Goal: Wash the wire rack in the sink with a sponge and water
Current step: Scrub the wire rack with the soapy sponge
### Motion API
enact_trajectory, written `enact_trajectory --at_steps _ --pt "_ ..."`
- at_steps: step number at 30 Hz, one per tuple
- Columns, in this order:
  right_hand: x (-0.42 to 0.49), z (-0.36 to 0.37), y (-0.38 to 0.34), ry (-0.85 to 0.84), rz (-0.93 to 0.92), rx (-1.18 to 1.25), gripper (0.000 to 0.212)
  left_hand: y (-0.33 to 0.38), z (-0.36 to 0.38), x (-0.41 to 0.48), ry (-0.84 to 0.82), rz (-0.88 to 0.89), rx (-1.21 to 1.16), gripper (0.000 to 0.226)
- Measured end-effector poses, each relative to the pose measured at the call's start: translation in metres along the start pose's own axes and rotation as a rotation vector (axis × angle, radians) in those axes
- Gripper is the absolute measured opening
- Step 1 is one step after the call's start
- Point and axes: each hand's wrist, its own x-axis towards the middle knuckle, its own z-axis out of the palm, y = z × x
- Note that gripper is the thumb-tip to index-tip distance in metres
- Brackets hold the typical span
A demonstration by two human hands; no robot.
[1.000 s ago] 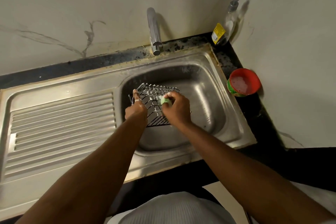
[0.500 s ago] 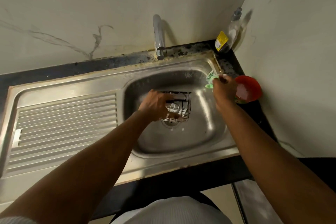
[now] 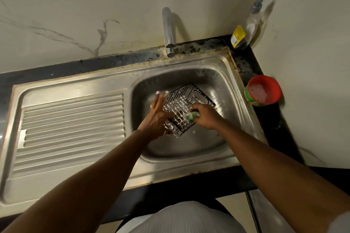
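Wire rack [image 3: 181, 103] is down in the sink [image 3: 189, 168] basin, foam all over its bars. Left hand [image 3: 157, 119] lies against the rack's left edge, fingers [image 3: 160, 98] straight and spread. The thumb's blurry, so I can't tell if it hooks a wire. Right hand [image 3: 207, 117] curls its fingers round a green sponge [image 3: 192, 116], pressed onto the rack. Red tub [image 3: 264, 91] and soap bottle [image 3: 246, 32] sit on the counter [image 3: 246, 66] to the right.
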Motion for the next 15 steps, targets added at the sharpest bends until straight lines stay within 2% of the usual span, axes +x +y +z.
enact_trajectory --at_steps 2,5,9,11,15 --pt "0.002 0.006 -0.002 -0.044 -0.018 -0.044 0.027 -0.005 0.010 -0.007 -0.003 -0.119 -0.064 0.052" --pt "0.007 0.015 -0.008 -0.159 -0.058 -0.141 0.028 -0.006 0.019 -0.014 -0.018 -0.310 -0.199 0.068" --pt "0.003 0.032 -0.002 -0.183 -0.137 -0.212 0.021 -0.010 0.023 -0.014 -0.121 -0.425 -0.376 0.069" --pt "-0.002 0.039 -0.001 -0.128 -0.188 -0.198 0.025 -0.014 0.024 -0.013 -0.159 -0.445 -0.425 0.070" --pt "-0.005 0.046 -0.003 0.165 -0.283 -0.237 0.031 -0.023 0.026 -0.006 -0.226 -0.407 -0.516 0.076"
